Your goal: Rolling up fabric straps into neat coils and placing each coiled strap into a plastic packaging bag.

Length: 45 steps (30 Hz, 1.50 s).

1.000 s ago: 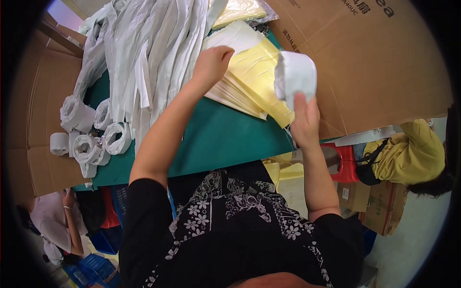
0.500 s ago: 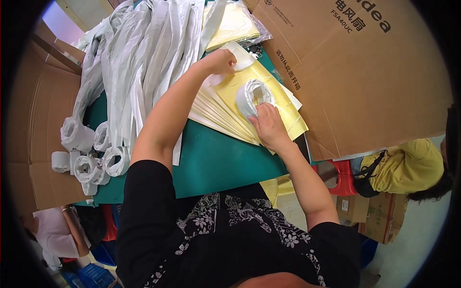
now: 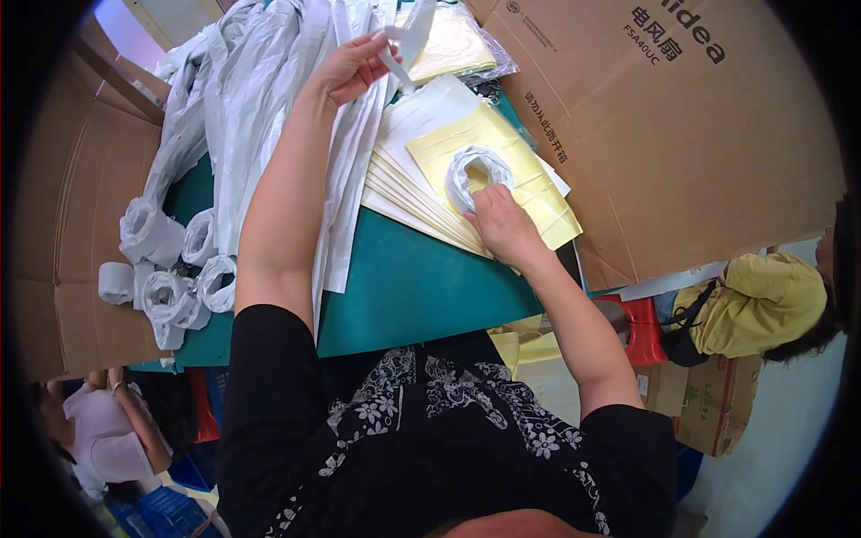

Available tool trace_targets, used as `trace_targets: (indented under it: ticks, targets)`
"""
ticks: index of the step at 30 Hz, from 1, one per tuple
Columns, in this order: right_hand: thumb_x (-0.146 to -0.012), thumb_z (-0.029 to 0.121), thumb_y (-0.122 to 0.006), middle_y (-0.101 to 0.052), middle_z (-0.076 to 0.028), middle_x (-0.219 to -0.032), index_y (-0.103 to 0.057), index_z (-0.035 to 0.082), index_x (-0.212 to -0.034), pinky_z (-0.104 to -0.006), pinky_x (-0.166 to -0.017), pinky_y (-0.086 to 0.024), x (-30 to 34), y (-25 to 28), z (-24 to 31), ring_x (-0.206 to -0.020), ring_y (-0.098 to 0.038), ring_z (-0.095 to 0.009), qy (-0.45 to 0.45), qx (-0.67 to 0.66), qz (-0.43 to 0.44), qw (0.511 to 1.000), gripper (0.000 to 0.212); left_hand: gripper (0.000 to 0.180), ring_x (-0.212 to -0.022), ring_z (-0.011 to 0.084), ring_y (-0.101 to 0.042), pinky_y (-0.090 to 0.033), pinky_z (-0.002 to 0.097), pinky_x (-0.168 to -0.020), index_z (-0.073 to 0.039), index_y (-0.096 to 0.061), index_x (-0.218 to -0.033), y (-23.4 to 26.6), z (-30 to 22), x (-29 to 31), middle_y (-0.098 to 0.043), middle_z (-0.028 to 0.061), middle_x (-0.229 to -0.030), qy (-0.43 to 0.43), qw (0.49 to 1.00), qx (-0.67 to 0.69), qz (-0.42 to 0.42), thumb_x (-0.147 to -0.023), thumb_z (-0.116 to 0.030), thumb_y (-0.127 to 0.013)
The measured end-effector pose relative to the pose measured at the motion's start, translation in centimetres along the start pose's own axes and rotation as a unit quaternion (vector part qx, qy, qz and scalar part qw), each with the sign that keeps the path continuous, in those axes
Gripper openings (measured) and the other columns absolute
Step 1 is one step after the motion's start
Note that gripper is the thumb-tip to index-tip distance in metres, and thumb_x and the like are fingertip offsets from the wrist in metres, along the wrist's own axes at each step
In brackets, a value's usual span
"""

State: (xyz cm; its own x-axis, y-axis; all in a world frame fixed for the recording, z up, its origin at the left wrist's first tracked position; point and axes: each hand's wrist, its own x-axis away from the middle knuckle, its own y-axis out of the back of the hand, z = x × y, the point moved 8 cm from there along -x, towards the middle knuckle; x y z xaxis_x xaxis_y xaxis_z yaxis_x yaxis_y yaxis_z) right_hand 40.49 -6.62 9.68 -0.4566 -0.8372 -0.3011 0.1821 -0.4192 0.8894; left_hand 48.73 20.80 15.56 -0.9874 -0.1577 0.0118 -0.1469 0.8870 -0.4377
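Left hand [image 3: 345, 70]: raised at the far side of the surface, grip pinched narrow on a white strip [image 3: 405, 40] that hangs loose from the fingers, above the strip pile.

Right hand [image 3: 504, 226]: palm down at the near edge of the yellow sheets, fingertips touching the near side of the coil. Grip flat and partly spread; whether it clasps anything, cannot tell.

Coil [image 3: 477, 172]: white strip wound into an open ring, lying on the top yellow sheet, right of centre on the surface, just beyond the right hand.

Yellow sheets [image 3: 538, 193]: fanned stack of pale yellow sheets, white-edged ones beneath, lying at a slant on the right part of the surface.

Strip pile [image 3: 242, 99]: many long white strips draped side by side from the far edge toward the near edge, left of the sheets; the left forearm lies across them.

Rolls [image 3: 170, 269]: several wound white rolls clustered at the left end of the surface, touching one another.

Surface [image 3: 413, 287]: green top, bare in its near middle part.

Cardboard box [image 3: 682, 134]: large brown flattened box to the right, far side, its edge just beside the sheets.

Bagged sheets [image 3: 457, 45]: clear bag of pale yellow sheets at the far edge, beyond the stack.

Red stool [image 3: 641, 327]: right of the surface, near side, below it.

Person in yellow [image 3: 762, 305]: at the right rim, low.

Person in pale top [image 3: 99, 430]: at the near left rim.
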Motion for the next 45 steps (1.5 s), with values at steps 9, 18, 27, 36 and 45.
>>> trace_targets:
  ticks: [9, 18, 27, 36, 45]
  targets:
    - [-0.084, 0.017, -0.056, -0.052, -0.020, -0.092, -0.047, 0.000, -0.089, -0.0417, -0.079, -0.043, 5.8, 2.9, 2.6, -0.091, -0.049, -0.036, -0.050, 0.001, 0.076, 0.996, 0.021, 0.043, -0.094, 0.0151, -0.058, -0.049, 0.0271, -0.082, -0.004, -0.051, -0.124, -6.4, -6.2, 13.7, -0.060, 0.0080, -0.112, -0.161, 0.968, -0.175, 0.081, -0.083, -0.007, -0.062]
    - [-0.088, 0.025, -0.047, -0.054, -0.018, -0.117, -0.044, -0.009, -0.123, -0.0368, -0.092, -0.041, 15.0, 15.0, 1.1, -0.106, -0.054, -0.025, -0.191, -0.569, 0.056, 0.798, 0.049, 0.030, -0.081, 0.0114, -0.060, -0.046, 0.0210, -0.072, 0.000, -0.059, -0.114, -5.3, 2.7, 25.5, -0.065, 0.0057, -0.088, -0.066, 0.982, -0.173, -0.021, -0.084, -0.004, -0.061]
    - [-0.093, 0.031, -0.045, -0.055, -0.008, -0.101, -0.049, 0.004, -0.121, -0.0392, -0.095, -0.036, 6.6, 14.1, 0.7, -0.097, -0.051, -0.022, -0.048, -0.705, -0.086, 0.703, 0.040, 0.026, -0.081, 0.0113, -0.061, -0.048, 0.0224, -0.074, -0.001, -0.059, -0.109, -7.2, 8.2, 30.4, -0.064, 0.0072, -0.092, 0.012, 0.997, -0.071, -0.042, -0.084, -0.001, -0.060]
    - [-0.095, 0.034, -0.042, -0.062, -0.011, -0.095, -0.051, 0.000, -0.117, -0.0362, -0.071, -0.053, 0.9, 6.8, -10.7, -0.087, -0.061, -0.018, -0.436, -0.354, 0.170, 0.810, 0.042, 0.023, -0.078, 0.0103, -0.060, -0.048, 0.0219, -0.071, 0.001, -0.062, -0.104, -7.7, 8.9, 31.0, -0.065, 0.0065, -0.088, 0.007, 0.989, -0.108, -0.101, -0.081, -0.003, -0.065]
    - [-0.094, 0.028, -0.048, -0.060, -0.004, -0.101, -0.053, 0.003, -0.116, -0.0268, -0.083, -0.045, 7.5, 6.8, 2.2, -0.094, -0.055, -0.009, -0.212, -0.444, 0.185, 0.851, 0.034, 0.015, -0.068, 0.0116, -0.060, -0.046, 0.0215, -0.056, 0.001, -0.061, -0.101, -12.9, 7.6, 31.6, -0.061, 0.0090, -0.088, -0.040, 0.997, -0.070, 0.004, -0.087, -0.002, -0.056]
